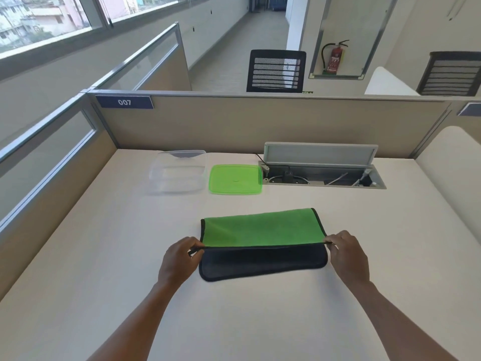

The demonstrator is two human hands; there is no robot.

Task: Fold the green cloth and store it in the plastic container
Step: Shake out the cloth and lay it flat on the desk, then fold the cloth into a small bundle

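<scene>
Cloth: green cloth with black binding, lying near the front middle of the table, partly folded so its dark underside faces up along the near edge.
Left grip: left hand pinches the cloth's left edge at the fold line.
Right grip: right hand pinches the right edge likewise.
Handling (judged): light, limp, not fragile; likely to sag unless held at both corners; the bound hem gives the surest hold.
Container: clear plastic container, open, at the far side, well apart from the cloth.
Lid: green lid just beside the container.
Count: one cloth, one container, one lid, two hands.
</scene>
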